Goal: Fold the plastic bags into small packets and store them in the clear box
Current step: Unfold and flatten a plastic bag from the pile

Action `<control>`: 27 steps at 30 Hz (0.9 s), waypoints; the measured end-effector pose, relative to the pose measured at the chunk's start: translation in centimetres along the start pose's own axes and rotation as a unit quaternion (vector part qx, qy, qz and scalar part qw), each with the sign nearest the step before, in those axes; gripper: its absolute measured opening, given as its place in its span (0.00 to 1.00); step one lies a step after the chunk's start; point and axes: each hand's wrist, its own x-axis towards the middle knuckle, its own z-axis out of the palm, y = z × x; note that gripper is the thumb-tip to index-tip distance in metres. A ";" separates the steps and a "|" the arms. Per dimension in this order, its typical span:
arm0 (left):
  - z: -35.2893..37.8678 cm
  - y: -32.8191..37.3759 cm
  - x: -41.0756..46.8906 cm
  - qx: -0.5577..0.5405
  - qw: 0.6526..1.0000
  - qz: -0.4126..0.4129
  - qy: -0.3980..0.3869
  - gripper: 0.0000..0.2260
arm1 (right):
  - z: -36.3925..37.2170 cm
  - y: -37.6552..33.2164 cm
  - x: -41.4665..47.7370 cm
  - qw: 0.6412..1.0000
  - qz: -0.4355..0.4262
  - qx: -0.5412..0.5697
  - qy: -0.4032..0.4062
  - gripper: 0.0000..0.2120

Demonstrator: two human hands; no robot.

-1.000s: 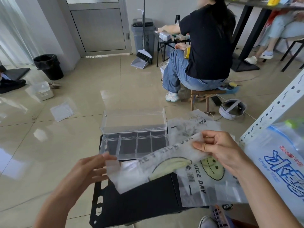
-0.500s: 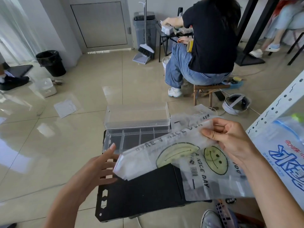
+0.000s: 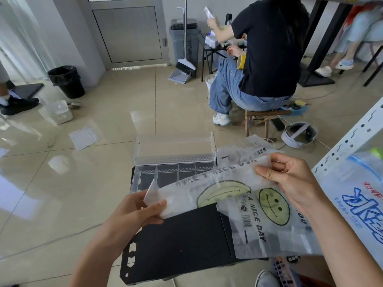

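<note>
I hold a frosted plastic bag (image 3: pixel 207 183) printed with a smiley face and "HAVE A NICE DAY", folded into a long strip, above a black table (image 3: pixel 182 241). My left hand (image 3: pixel 134 212) pinches its left end. My right hand (image 3: pixel 290 181) pinches its right end. Under the strip a second smiley bag (image 3: pixel 269 220) lies flat on the table's right side. The clear box (image 3: pixel 165 172), with dividers and its lid swung open behind, stands at the table's far edge, partly hidden by the strip.
A blue-printed bag (image 3: pixel 356 195) lies on a white perforated shelf (image 3: pixel 339 150) at right. A person in a black shirt (image 3: pixel 267 48) sits on a stool beyond the table. A black bin (image 3: pixel 66 81), a broom with dustpan (image 3: pixel 184 69) and loose plastic (image 3: pixel 84 137) are on the tiled floor.
My left hand has taken hold of the strip's left end, which it only touched before. The strip sits a little flatter and lower; my right hand keeps its pinch.
</note>
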 end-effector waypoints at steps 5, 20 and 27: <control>-0.5 -0.3 0.6 -0.022 0.997 0.016 0.070 0.19 | 0.1 0.1 0.1 1.000 0.006 -0.006 0.001 0.26; 0.5 0.3 0.3 -0.008 1.000 0.001 0.004 0.12 | 0.6 -0.2 0.0 0.998 -0.037 0.002 0.042 0.22; 0.3 -0.7 0.9 0.004 0.999 -0.024 -0.022 0.16 | 0.7 -0.4 0.0 0.998 -0.047 0.022 0.044 0.39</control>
